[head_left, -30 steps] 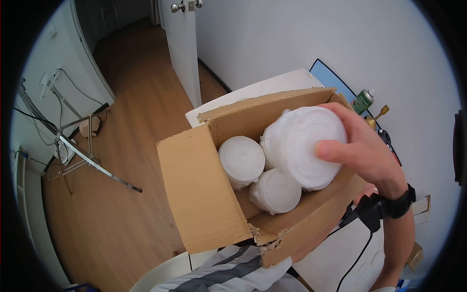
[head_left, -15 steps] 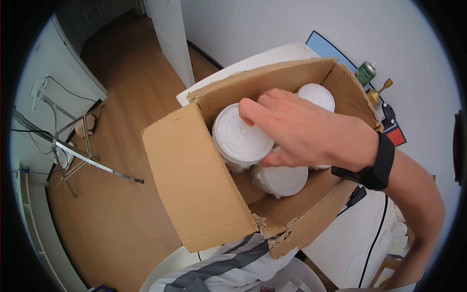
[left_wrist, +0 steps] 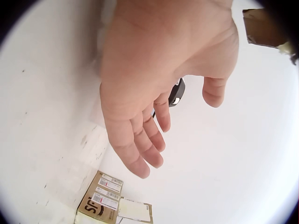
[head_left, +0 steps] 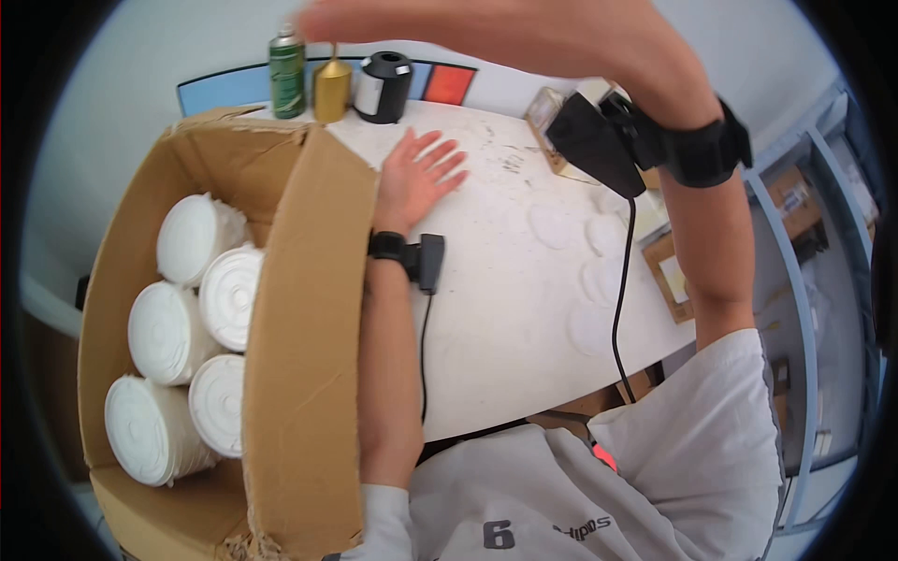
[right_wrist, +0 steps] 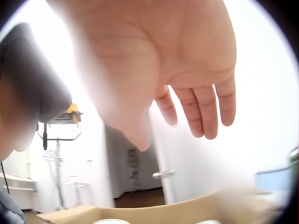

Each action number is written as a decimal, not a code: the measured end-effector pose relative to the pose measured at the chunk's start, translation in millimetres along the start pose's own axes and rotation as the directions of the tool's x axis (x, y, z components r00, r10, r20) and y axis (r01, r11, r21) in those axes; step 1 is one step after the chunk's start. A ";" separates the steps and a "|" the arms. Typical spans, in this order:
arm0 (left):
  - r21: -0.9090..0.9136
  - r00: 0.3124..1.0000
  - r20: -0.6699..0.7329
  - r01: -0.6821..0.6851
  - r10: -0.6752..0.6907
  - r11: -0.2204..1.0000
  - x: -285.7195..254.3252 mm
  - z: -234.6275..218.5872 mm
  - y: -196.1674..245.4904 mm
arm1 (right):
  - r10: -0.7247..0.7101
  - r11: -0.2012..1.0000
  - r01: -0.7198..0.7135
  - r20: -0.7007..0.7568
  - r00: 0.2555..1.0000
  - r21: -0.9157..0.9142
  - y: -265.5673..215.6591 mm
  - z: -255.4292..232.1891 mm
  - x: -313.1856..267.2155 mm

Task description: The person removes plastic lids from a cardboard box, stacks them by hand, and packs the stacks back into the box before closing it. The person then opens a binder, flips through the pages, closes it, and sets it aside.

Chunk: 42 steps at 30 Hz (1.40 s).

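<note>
A cardboard box [head_left: 313,374] with raised flaps stands at the left of the head view. Inside it are several stacks of round white plastic lids [head_left: 168,332], partly hidden by the near flap. My left hand [head_left: 418,182] lies palm up beside the box, fingers spread and holding nothing; its forearm runs along the flap. In the left wrist view the left hand [left_wrist: 163,70] has relaxed fingers. My right hand [head_left: 505,33] is raised across the top of the head view, blurred. The right wrist view shows the right hand [right_wrist: 163,60] with loose, extended fingers above the box's rim [right_wrist: 154,212].
Along the white table's [head_left: 496,337] back edge stand a green spray can [head_left: 287,75], a gold bottle [head_left: 332,91] and a black canister [head_left: 382,89]. Thin translucent discs [head_left: 589,327] lie on the right part. Small cartons [head_left: 669,280] and blue shelving [head_left: 795,243] are further right.
My right hand has let go of the lid stack inside the box and risen. The head view has swung right, putting the box at the left and bringing my left hand and the table into view.
</note>
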<state>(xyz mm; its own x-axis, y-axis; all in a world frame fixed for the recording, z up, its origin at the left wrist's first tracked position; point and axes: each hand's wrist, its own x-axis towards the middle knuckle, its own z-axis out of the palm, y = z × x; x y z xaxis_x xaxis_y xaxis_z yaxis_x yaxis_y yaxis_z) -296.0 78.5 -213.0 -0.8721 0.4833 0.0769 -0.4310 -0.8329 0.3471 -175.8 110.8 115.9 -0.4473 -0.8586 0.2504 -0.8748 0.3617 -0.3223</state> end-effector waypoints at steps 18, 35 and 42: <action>0.109 0.987 -0.158 0.026 -0.009 0.994 7.7 -1.0 -12.4 | 0.964 0.169 -0.969 -0.173 0.201 -0.181 91.0 154.4 -376.6; 0.156 0.983 -0.180 0.002 0.026 0.988 10.5 1.8 -14.4 | 0.793 0.570 -0.812 -0.176 0.584 -0.126 1.0 172.1 -374.4; 0.154 0.983 -0.184 0.011 0.018 0.988 7.7 2.1 -15.7 | 0.741 0.605 -0.792 -0.307 0.597 -0.082 72.6 123.1 -337.9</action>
<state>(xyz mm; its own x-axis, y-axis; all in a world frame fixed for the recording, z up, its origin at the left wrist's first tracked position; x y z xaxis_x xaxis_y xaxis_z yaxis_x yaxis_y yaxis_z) -295.5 95.9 -215.9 -0.9073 0.4108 -0.0901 -0.3998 -0.7759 0.4880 -65.3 382.5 -104.5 -0.9726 -0.1332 0.1906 -0.1897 0.9287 -0.3185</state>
